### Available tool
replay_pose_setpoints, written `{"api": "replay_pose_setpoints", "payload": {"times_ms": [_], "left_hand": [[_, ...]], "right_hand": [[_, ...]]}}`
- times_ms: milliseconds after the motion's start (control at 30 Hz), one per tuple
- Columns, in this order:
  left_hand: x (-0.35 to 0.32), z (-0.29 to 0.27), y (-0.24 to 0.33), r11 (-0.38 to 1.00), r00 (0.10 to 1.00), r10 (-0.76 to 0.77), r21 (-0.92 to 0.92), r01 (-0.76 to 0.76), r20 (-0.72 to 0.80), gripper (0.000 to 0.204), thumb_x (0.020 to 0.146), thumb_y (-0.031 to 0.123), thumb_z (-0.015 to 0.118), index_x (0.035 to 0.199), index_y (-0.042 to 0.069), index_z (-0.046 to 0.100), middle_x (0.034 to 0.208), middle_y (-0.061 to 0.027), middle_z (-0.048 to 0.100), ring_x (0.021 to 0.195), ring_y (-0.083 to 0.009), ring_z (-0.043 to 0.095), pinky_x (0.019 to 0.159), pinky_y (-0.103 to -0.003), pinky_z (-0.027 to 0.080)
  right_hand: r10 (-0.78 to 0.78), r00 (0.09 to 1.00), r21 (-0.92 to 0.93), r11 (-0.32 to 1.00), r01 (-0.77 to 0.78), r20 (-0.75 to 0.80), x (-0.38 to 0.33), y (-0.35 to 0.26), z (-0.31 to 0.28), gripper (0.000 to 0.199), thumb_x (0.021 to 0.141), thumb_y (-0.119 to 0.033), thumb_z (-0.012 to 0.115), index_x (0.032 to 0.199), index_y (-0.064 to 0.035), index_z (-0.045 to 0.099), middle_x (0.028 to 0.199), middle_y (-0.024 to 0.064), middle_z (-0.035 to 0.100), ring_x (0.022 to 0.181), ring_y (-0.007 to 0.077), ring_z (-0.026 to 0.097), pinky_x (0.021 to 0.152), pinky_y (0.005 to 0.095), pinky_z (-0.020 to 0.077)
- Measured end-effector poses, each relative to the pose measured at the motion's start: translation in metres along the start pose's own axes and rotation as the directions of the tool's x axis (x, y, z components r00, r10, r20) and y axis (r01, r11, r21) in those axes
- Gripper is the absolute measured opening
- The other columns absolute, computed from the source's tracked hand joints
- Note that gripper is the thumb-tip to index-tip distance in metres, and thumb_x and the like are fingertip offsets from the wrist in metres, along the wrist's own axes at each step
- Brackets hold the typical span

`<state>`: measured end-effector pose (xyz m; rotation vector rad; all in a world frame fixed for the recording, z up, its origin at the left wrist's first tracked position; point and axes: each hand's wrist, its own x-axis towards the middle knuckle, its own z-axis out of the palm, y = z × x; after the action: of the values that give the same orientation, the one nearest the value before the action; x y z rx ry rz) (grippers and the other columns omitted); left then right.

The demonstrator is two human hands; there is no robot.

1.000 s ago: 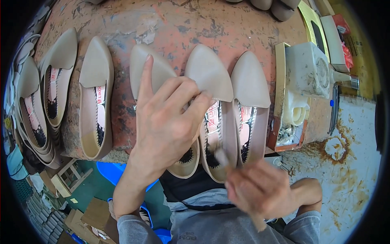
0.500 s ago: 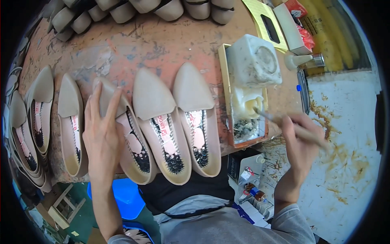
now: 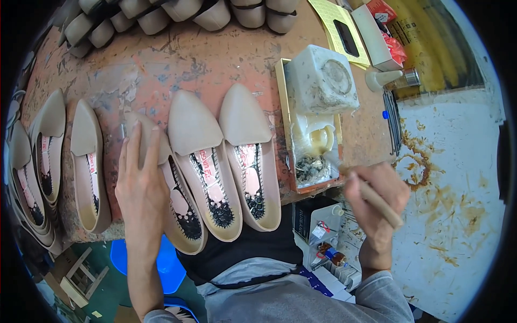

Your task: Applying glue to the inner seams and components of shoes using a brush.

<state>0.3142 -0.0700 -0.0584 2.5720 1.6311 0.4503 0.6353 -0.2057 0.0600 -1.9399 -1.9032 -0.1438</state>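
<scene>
Three beige pointed flat shoes lie side by side, toes pointing away, on a worn red-brown workbench [image 3: 161,64]. My left hand [image 3: 141,185] lies flat on the leftmost of them [image 3: 180,215], fingers spread over its toe. The middle shoe [image 3: 202,161] and the right shoe [image 3: 250,156] have dark glue smeared on their insoles. My right hand [image 3: 377,202] is closed around a wooden-handled brush [image 3: 379,199], whose tip sits at the near end of a tray [image 3: 296,180] holding a white glue container [image 3: 321,86].
More beige shoes [image 3: 86,167] line the bench's left side, and a row of shoe lasts [image 3: 161,16] runs along the far edge. Boxes [image 3: 371,27] and a small bottle [image 3: 388,79] stand at the back right. A blue stool [image 3: 167,264] shows below the bench.
My left hand slid left, off the middle shoes onto the leftmost of the three. My right hand carried the brush from above the shoes over to the glue tray on the right.
</scene>
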Motion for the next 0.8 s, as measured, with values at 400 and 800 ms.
{"api": "replay_pose_setpoints", "payload": {"times_ms": [400, 800], "left_hand": [[-0.016, -0.015, -0.042, 0.888, 0.986, -0.028, -0.457, -0.050, -0.162, 0.028, 0.086, -0.006, 0.080, 0.113, 0.001, 0.076, 0.115, -0.0165, 0.071, 0.111, -0.0377, 0.074, 0.093, -0.046, 0.062], [-0.020, -0.001, -0.047, 0.840, 0.957, -0.083, -0.537, -0.083, -0.279, 0.023, 0.084, -0.004, 0.086, 0.106, 0.001, 0.081, 0.096, -0.0114, 0.073, 0.104, -0.0336, 0.078, 0.081, -0.040, 0.064]], "right_hand": [[0.412, 0.910, 0.425, 0.832, -0.356, -0.045, 0.029, -0.060, -0.009, 0.012, 0.077, -0.008, 0.078, 0.077, 0.0042, 0.075, 0.069, 0.0124, 0.068, 0.059, 0.0170, 0.053, 0.058, 0.0332, 0.0395], [-0.426, 0.774, 0.650, 0.760, 0.025, 0.468, 0.088, -0.139, 0.106, 0.014, 0.081, -0.006, 0.086, 0.093, 0.0003, 0.082, 0.083, 0.0106, 0.078, 0.069, 0.0277, 0.071, 0.064, 0.0379, 0.0542]]}}
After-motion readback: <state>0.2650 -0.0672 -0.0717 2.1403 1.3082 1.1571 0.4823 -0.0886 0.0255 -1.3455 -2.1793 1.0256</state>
